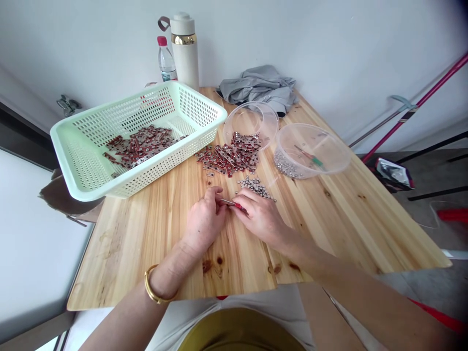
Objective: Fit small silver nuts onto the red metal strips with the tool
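Observation:
My right hand (261,214) is closed around a small red-handled tool with a thin metal shaft (240,207). The shaft points left, to the fingertips of my left hand (206,217). Thumb and fingers of that left hand are pinched together at the tool's tip; what lies between them is mostly hidden. Just beyond my right fingers is a scatter of small round metal pieces (254,185). Behind it lies a heap of short red and silver metal strips with holes (234,153).
A pale green basket (164,170) at the left holds more strips. On the right, a clear round tub (329,163) contains metal pieces and a green-handled tool (314,160). A clear lid (270,122), grey cloth (259,85), bottle (167,61) and white flask (185,58) stand behind.

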The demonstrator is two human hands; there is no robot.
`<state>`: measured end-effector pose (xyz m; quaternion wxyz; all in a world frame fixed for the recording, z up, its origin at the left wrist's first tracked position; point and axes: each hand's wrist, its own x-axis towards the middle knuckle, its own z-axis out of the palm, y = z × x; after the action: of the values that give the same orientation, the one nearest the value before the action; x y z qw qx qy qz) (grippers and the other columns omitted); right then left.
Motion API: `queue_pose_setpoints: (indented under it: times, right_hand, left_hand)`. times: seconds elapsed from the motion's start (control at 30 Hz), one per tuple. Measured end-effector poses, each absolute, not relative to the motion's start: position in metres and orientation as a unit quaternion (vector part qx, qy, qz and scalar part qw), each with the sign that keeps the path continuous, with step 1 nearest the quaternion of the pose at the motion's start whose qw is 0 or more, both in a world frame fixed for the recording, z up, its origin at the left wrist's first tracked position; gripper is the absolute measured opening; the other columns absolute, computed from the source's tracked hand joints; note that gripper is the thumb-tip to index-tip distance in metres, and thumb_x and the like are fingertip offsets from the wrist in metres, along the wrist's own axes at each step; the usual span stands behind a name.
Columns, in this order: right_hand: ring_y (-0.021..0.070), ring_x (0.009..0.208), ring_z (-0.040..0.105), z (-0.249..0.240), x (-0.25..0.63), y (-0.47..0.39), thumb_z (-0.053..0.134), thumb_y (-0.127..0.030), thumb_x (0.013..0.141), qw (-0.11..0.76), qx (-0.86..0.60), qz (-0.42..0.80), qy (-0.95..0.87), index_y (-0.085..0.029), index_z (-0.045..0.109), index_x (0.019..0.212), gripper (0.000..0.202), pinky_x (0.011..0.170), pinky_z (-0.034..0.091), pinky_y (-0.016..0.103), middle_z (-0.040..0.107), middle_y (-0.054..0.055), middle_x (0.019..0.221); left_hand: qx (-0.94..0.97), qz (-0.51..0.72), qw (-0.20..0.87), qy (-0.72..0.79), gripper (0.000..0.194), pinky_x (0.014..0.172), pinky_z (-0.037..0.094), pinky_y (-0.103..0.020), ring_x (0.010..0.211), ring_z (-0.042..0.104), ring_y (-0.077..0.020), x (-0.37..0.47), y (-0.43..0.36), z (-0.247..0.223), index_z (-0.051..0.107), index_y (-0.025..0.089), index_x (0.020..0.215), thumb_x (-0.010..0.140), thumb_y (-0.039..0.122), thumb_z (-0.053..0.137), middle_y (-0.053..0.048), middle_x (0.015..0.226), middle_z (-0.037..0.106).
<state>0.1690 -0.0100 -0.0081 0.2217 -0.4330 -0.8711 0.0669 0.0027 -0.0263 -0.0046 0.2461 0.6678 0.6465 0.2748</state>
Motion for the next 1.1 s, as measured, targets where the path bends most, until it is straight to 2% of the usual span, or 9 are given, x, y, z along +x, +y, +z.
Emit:
queue_pose_setpoints:
  times: [0.1,0.2,0.27,0.47,0.83,1.1]
  right_hand:
    - [0.0162,0.080,0.062,0.002,0.174,-0.013,0.048,-0.024,0.097,0.212,-0.428,0.115,-0.871,-0.020,0.065,0.092,0.019,0.070,0.047,0.027,0.065,0.005,0.092]
    - [0.0198,0.089,0.064,0.009,0.182,-0.024,0.043,-0.027,0.099,0.232,-0.452,0.130,-0.851,-0.021,0.058,0.121,0.027,0.076,0.051,0.032,0.064,0.009,0.109]
    - [0.0203,0.093,0.064,0.008,0.185,-0.034,0.038,-0.024,0.100,0.241,-0.472,0.118,-0.840,-0.023,0.052,0.131,0.034,0.078,0.051,0.034,0.063,0.010,0.113]
    - [0.0173,0.084,0.065,-0.009,0.180,-0.053,0.041,-0.020,0.099,0.231,-0.507,0.070,-0.828,-0.023,0.061,0.124,0.032,0.068,0.050,0.029,0.065,0.007,0.104]
    - [0.0169,0.074,0.063,-0.014,0.176,-0.055,0.041,-0.012,0.095,0.186,-0.503,0.010,-0.844,-0.022,0.058,0.127,0.037,0.057,0.044,0.028,0.066,0.006,0.101]
    - [0.0178,0.077,0.063,-0.015,0.176,-0.056,0.038,-0.009,0.096,0.159,-0.481,-0.008,-0.862,-0.021,0.052,0.134,0.042,0.063,0.045,0.029,0.067,0.007,0.102]
  left_hand:
    - [0.661,0.274,0.250,0.652,0.034,0.064,0.050,-0.028,0.073,0.069,-0.0183,0.003,-0.027,-0.004,0.056,0.019,0.115,0.082,0.012,0.060,-0.003,0.089,0.075]
    - [0.673,0.267,0.242,0.646,0.023,0.069,0.051,-0.030,0.080,0.069,-0.0202,0.004,-0.027,-0.003,0.064,0.020,0.104,0.083,0.012,0.058,-0.004,0.089,0.074]
    - [0.688,0.269,0.234,0.632,0.018,0.074,0.051,-0.030,0.085,0.068,-0.0203,0.004,-0.028,-0.001,0.067,0.021,0.093,0.084,0.011,0.056,-0.004,0.091,0.074]
    - [0.691,0.268,0.227,0.632,0.019,0.074,0.049,-0.029,0.083,0.067,-0.0192,0.006,-0.029,0.001,0.070,0.021,0.086,0.083,0.009,0.056,-0.003,0.089,0.072]
    - [0.685,0.276,0.222,0.637,0.018,0.069,0.048,-0.028,0.074,0.064,-0.0169,0.007,-0.029,-0.001,0.071,0.020,0.086,0.082,0.011,0.056,-0.002,0.086,0.072]
    - [0.693,0.283,0.218,0.626,0.017,0.071,0.048,-0.029,0.077,0.064,-0.0175,0.006,-0.030,-0.001,0.070,0.020,0.085,0.084,0.010,0.057,-0.003,0.085,0.072]
